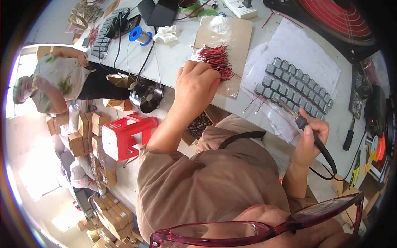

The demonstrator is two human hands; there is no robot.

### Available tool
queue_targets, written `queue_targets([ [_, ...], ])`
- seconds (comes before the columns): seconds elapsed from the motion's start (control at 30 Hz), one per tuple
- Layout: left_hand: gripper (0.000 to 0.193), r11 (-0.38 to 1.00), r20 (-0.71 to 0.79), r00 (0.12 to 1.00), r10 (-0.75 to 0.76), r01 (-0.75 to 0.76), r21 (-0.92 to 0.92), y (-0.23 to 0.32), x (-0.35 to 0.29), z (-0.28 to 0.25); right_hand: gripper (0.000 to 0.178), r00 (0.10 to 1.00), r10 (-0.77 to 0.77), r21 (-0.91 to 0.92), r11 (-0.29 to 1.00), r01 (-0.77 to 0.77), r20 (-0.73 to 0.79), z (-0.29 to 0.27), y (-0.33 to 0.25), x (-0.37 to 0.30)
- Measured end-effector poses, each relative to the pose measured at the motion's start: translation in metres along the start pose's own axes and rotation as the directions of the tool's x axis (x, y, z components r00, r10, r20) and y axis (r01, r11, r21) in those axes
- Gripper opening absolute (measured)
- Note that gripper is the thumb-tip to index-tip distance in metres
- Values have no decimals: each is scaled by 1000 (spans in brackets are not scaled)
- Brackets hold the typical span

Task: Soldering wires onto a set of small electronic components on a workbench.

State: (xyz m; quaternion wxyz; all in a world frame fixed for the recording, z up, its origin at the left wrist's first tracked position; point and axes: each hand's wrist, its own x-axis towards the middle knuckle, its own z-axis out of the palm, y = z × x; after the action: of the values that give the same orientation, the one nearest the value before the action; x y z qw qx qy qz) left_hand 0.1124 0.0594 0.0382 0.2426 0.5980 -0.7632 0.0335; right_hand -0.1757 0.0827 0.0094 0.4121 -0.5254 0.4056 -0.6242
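Observation:
My left hand (197, 82) is at the near left edge of a pile of short red-and-black wires (219, 58) with small white connectors. Its fingers are curled together, and whatever they hold is hidden. The wires lie on a tape-covered sheet of cardboard (226, 35). In my right hand (313, 131) is a soldering iron (321, 148), gripped like a pen, its tip pointing up-left to the rows of small silver-grey metal blocks (295, 87). These blocks stand on white paper (285, 43). Wire ends (257, 105) stick out beside the front-left block.
A blue solder spool (140, 36) and crumpled tissue (166, 34) lie at far left. A black device with red rings (341, 18) sits far right. A screwdriver (349, 136) and pliers (355, 174) lie right. A red stool (129, 136), boxes and another person (62, 80) are left.

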Motion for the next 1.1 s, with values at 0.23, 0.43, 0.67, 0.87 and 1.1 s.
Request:
queue_targets([
  [0.23,11,910,-20,973,-229,207,-359,3,16,-11,11,1000,9,21,1000,-9,-15,-1,0,-1],
  [0.43,10,662,216,915,-342,398,-635,23,20,-7,11,1000,20,25,1000,-19,-18,-1,-1,0],
  [0.67,13,782,167,985,-32,129,-610,47,23,9,12,1000,7,35,999,-8,16,-5,0,2],
  [0.87,12,803,166,986,29,76,-592,57,21,12,13,1000,19,80,997,-20,8,-7,0,2],
  [1.1,11,872,56,996,69,-33,-488,72,8,30,12,1000,-21,66,998,19,19,-5,1,1],
])
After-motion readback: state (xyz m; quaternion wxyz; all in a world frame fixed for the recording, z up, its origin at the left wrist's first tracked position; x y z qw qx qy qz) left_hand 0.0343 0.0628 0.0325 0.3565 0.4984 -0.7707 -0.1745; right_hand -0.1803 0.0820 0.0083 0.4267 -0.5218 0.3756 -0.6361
